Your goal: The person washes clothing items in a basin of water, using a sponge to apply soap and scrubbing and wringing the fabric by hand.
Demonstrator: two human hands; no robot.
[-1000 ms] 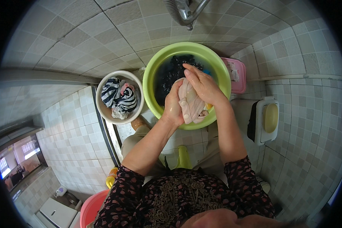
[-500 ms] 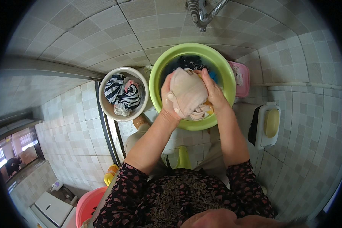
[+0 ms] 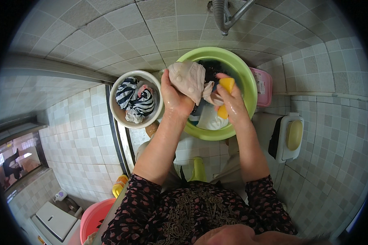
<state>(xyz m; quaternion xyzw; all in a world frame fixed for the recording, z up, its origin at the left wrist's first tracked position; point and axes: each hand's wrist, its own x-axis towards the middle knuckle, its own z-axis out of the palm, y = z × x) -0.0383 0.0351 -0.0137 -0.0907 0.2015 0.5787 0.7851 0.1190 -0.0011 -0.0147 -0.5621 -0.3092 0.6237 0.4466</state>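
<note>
Over the lime-green basin (image 3: 246, 65), my left hand (image 3: 176, 102) grips a wet, pale pink garment (image 3: 187, 77) with a rounded, stitched end. A twisted strip of it runs across to my right hand (image 3: 235, 105). That hand is closed round a yellow bar of soap (image 3: 226, 84), which shows above and below the fingers, and it seems to pinch the strip too. Beneath the hands, the basin holds cloudy water, dark clothes (image 3: 211, 68) and a white cloth (image 3: 210, 119). Part of the garment is hidden behind my left hand.
A white bowl (image 3: 115, 113) with striped clothes stands left of the basin. To its right sits a pink box (image 3: 264, 86); a soap-coloured dish on a white holder (image 3: 293, 134) is nearer. Metal hoses (image 3: 220, 16) hang above. A pink tub (image 3: 95, 214) stands lower left.
My hands have moved apart: the left carried the garment leftward, its strip now stretched out. The yellow soap, mostly hidden before, shows in my right hand. The white cloth in the basin is now visible.
</note>
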